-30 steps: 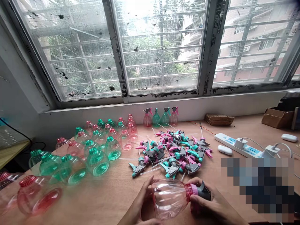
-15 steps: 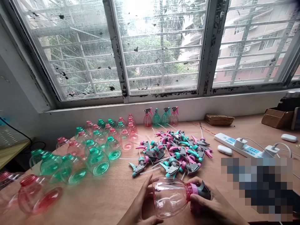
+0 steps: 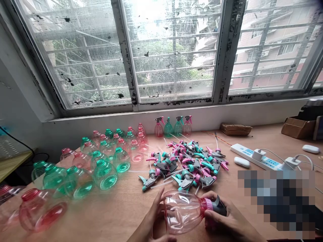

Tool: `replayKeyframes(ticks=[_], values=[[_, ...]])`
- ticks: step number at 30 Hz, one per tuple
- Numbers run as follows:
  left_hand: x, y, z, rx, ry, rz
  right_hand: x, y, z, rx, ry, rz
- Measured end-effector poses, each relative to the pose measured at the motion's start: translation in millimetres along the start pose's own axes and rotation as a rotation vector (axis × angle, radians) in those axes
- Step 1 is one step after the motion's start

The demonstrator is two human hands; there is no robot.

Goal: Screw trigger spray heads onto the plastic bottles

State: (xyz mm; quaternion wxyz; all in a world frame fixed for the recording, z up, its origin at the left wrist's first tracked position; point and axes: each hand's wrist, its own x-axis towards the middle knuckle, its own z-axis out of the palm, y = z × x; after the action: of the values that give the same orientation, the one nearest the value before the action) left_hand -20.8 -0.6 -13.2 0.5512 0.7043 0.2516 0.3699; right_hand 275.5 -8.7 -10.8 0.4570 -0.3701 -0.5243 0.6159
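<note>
A clear pink spray bottle (image 3: 183,212) lies sideways between my hands, above the front of the table. Its base points left, and my left hand (image 3: 153,218) curls around that end with thumb and fingers. At the neck, my right hand (image 3: 222,215) grips the grey-and-pink spray head (image 3: 219,205), whose pink collar sits against the bottle's threaded neck. Part of the trigger is hidden by my right fingers. Just beyond the bottle is a pile of loose spray heads (image 3: 186,161) in grey, pink and teal, with thin dip tubes.
Several open green bottles (image 3: 106,174) and pink bottles (image 3: 37,210) stand on the left. Against the wall stand several bottles with spray heads (image 3: 178,127). To the right are a power strip (image 3: 254,156), a white case (image 3: 241,162), cardboard boxes (image 3: 236,129) and a blurred-out patch.
The bottle body seems slightly turned about its long axis, since its ridges and reflections have shifted. Both hands stay in almost the same place.
</note>
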Motion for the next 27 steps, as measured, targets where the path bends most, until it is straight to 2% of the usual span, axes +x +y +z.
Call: replayKeyframes(ticks=[6,13,17,23,27], values=[[0.8,1.8,0.7,-0.068,-0.003,-0.012,0.0,-0.2,-0.5,-0.018,0.001,-0.001],[0.1,-1.3,-2.7,0.109,0.039,-0.013,0.6,-0.3,0.1,-0.03,0.007,-0.006],[-0.5,-1.4,-0.7,0.091,0.043,0.016,0.8,0.8,0.0,-0.048,0.012,-0.002],[-4.4,4.7,-2.7,0.084,0.04,-0.119,1.1,1.8,0.1,-0.029,0.011,-0.003],[-1.6,-2.0,-5.3,0.06,0.026,-0.035,1.0,1.6,0.0,-0.03,0.014,0.002]])
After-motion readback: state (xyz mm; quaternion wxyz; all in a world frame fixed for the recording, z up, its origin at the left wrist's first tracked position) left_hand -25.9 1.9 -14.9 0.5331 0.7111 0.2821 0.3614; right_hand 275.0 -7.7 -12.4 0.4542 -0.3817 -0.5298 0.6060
